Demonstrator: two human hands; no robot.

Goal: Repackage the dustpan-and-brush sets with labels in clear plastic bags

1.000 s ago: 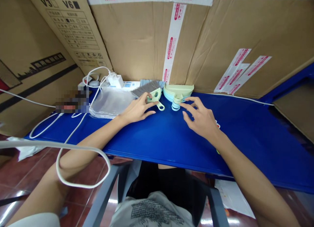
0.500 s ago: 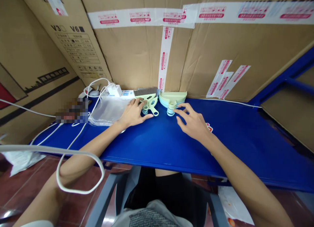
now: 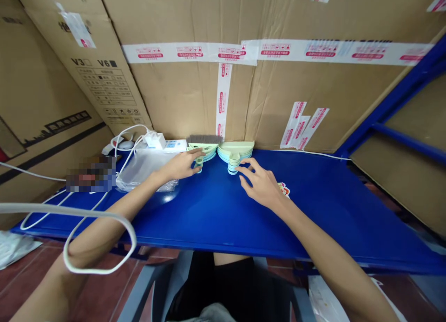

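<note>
Two stacks of pale green and light blue half-round pieces stand against the cardboard at the back of the blue table. Dark bristles show behind the left stack (image 3: 209,151). My left hand (image 3: 183,165) closes its thumb and fingers round the handle end of that stack. At the right stack (image 3: 237,149), my right hand (image 3: 258,180) is beside the ringed handles, its fingertips at their edge and its fingers curved apart.
Clear plastic bags (image 3: 146,168) lie left of my left hand, with a white plug and cables (image 3: 155,140) behind them. A small colourful sticker (image 3: 284,189) is by my right wrist. A loose white cable (image 3: 130,233) hangs over my left forearm.
The left stack's pieces now sit evenly together, where one lay askew before. My left hand has closed round their handles. The camera view has shifted.
</note>
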